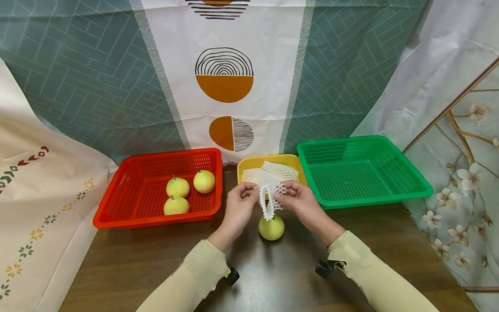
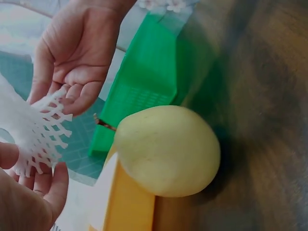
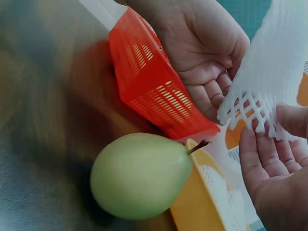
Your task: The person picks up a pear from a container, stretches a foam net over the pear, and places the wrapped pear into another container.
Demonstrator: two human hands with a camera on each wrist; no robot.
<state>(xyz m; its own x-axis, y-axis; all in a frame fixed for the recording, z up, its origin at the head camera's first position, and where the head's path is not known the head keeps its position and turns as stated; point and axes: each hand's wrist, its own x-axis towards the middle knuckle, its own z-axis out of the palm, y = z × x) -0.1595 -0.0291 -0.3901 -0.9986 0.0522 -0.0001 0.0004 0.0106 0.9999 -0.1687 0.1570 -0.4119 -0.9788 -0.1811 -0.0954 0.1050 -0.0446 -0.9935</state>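
Observation:
Between both hands a white foam fruit net (image 1: 268,201) is stretched, its mouth pulled into a narrow loop. My left hand (image 1: 240,208) pinches one side of it, and my right hand (image 1: 302,206) pinches the other. Just below the net a pale yellow-green pear (image 1: 271,228) stands on the table, stem up. The right wrist view shows this pear (image 3: 141,176) apart from the net (image 3: 262,77), whose latticed edge lies across the fingers. In the left wrist view, too, the net (image 2: 41,134) is held off to the side of the pear (image 2: 168,150).
A red basket (image 1: 156,222) with several pears (image 1: 204,181) stands on the left. Behind the hands, a yellow basket (image 1: 269,159) holds more foam nets (image 1: 280,170). On the right sits a green basket (image 1: 366,200). Patterned cloth (image 1: 241,34) hangs behind the brown table (image 1: 269,277).

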